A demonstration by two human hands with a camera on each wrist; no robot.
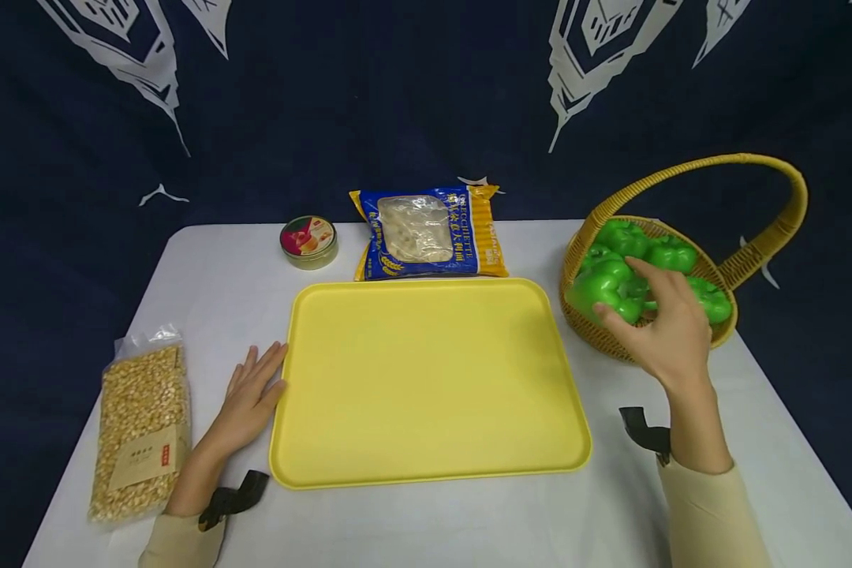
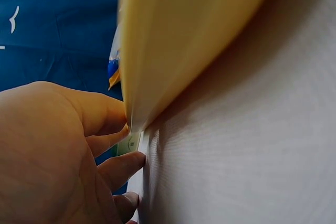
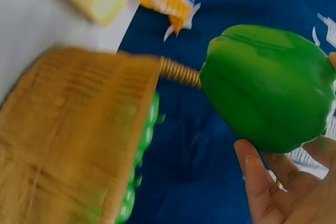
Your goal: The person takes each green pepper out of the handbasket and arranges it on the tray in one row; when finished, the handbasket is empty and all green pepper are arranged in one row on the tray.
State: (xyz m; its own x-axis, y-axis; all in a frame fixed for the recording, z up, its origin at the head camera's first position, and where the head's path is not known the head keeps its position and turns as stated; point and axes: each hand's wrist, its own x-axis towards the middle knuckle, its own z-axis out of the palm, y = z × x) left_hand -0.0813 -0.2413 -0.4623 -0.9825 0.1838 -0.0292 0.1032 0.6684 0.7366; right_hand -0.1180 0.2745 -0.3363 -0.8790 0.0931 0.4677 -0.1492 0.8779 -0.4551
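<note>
My right hand [image 1: 674, 331] grips a green bell pepper [image 1: 606, 285] between thumb and fingers. In the right wrist view this bell pepper [image 3: 268, 87] is raised clear of the wicker basket [image 3: 68, 140]. Several more green bell peppers [image 1: 670, 254] lie inside the basket [image 1: 598, 338], partly hidden by the hand and the held pepper. On the other side, my left hand [image 1: 244, 402] rests by the left edge of a yellow tray [image 1: 433, 386], fingers extended. Seen from the left wrist, the fingertips [image 2: 118, 114] touch the tray's rim [image 2: 157, 77].
A blue and yellow pasta bag [image 1: 426, 233] lies behind the tray, with a small round tin [image 1: 308, 242] to its left. The bag of corn kernels [image 1: 142, 418] lies left of my left forearm. The basket's tall arched handle [image 1: 745, 160] rises at the right.
</note>
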